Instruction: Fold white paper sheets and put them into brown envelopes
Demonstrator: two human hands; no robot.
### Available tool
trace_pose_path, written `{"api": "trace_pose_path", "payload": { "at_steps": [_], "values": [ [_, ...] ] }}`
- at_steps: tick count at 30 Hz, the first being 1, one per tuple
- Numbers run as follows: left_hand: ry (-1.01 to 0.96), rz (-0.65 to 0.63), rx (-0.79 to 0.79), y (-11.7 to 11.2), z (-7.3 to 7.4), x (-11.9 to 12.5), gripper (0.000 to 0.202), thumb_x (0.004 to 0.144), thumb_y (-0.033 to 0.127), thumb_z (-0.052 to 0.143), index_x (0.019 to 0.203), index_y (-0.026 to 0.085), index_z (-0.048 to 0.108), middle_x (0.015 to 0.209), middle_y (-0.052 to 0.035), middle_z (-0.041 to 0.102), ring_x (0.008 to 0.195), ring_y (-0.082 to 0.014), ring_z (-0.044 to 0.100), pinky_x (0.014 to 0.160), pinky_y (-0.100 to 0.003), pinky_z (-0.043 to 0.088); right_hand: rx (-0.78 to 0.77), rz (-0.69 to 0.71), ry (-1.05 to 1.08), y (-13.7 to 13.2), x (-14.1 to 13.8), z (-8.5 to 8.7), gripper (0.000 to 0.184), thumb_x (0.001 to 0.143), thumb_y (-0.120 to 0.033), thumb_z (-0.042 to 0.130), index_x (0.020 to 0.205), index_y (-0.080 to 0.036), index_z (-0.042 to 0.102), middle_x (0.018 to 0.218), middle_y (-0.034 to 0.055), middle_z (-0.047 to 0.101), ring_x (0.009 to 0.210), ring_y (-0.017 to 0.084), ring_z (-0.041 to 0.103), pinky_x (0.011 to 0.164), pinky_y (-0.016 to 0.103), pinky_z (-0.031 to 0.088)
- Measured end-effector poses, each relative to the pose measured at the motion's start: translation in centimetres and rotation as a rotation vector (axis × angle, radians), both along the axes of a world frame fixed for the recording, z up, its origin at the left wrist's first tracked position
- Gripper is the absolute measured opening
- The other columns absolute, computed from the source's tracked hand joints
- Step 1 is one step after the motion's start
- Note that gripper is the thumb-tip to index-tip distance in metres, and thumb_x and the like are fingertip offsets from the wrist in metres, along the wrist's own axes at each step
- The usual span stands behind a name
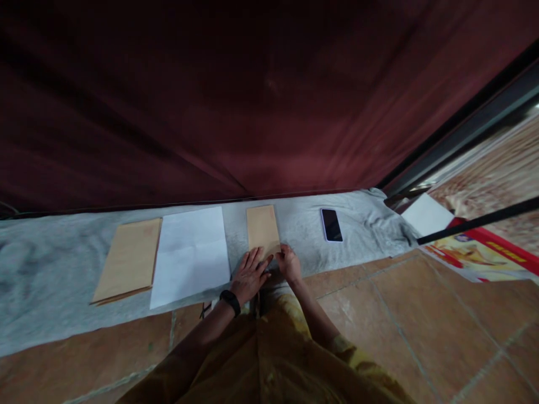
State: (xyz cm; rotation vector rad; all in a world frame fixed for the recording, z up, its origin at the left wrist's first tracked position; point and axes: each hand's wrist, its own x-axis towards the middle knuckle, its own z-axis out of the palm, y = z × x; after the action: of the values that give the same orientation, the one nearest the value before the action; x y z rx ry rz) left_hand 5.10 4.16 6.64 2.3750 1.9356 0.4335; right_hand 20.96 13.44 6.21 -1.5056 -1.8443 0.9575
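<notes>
A narrow brown paper envelope (263,224) lies flat on the grey cloth (298,224), with faint reddish marks near its top right corner. My left hand (249,275) rests on its near part, fingers stretched out and pressing it down. At its near right corner, my right hand (289,264) is closed in a pinch on the edge. The fingertips hide exactly how much paper is between them. To the left are a white sheet of paper (191,252) and a stack of brown envelopes (128,255).
A smartphone (332,225) lies on the cloth to the right. Behind the cloth hangs a dark red fabric (269,123). Farther right are a dark metal bar (480,219), a white flat item (427,215) and a red and yellow printed box (484,255). Tiled floor (379,314) is in front.
</notes>
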Motion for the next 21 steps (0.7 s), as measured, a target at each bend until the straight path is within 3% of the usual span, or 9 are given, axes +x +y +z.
{"api": "trace_pose_path", "payload": {
  "at_steps": [9, 14, 18, 21],
  "values": [
    [0.002, 0.003, 0.028, 0.0, -0.1, 0.0, 0.057, 0.098, 0.039, 0.051, 0.153, 0.030, 0.040, 0.164, -0.0088, 0.028, 0.151, -0.0289, 0.027, 0.122, -0.051, 0.025, -0.003, -0.040, 0.054, 0.0, -0.1, -0.6, 0.030, 0.088, -0.023, 0.055, 0.116, -0.021, 0.064, 0.100, 0.0064, 0.072, 0.088, 0.021, 0.066, 0.086, 0.032, 0.051],
    [0.015, 0.006, 0.034, 0.0, -0.3, -0.1, 0.056, 0.098, 0.040, 0.051, 0.152, 0.030, 0.042, 0.164, -0.0084, 0.028, 0.151, -0.0284, 0.028, 0.122, -0.050, 0.024, 0.029, -0.025, -0.050, -0.1, 0.0, -0.1, 0.030, 0.090, -0.020, 0.053, 0.119, -0.020, 0.064, 0.105, 0.0093, 0.070, 0.091, 0.022, 0.066, 0.088, 0.031, 0.050],
    [0.026, 0.006, 0.029, 0.0, -0.4, -0.1, 0.056, 0.098, 0.041, 0.049, 0.153, 0.030, 0.040, 0.164, -0.0091, 0.029, 0.151, -0.0273, 0.028, 0.122, -0.049, 0.023, 0.124, -0.007, -0.155, -0.5, 0.1, 0.6, 0.034, 0.095, -0.021, 0.049, 0.125, -0.019, 0.063, 0.115, 0.0138, 0.066, 0.102, 0.026, 0.063, 0.093, 0.036, 0.050],
    [0.038, 0.003, 0.026, 0.0, -0.6, -0.1, 0.056, 0.099, 0.039, 0.048, 0.153, 0.028, 0.040, 0.164, -0.0099, 0.029, 0.151, -0.0271, 0.028, 0.123, -0.049, 0.021, 0.207, 0.108, -0.153, -0.7, -0.4, 1.0, 0.038, 0.097, -0.022, 0.046, 0.132, -0.019, 0.060, 0.126, 0.0145, 0.064, 0.119, 0.027, 0.057, 0.105, 0.041, 0.046]
  ]
}}
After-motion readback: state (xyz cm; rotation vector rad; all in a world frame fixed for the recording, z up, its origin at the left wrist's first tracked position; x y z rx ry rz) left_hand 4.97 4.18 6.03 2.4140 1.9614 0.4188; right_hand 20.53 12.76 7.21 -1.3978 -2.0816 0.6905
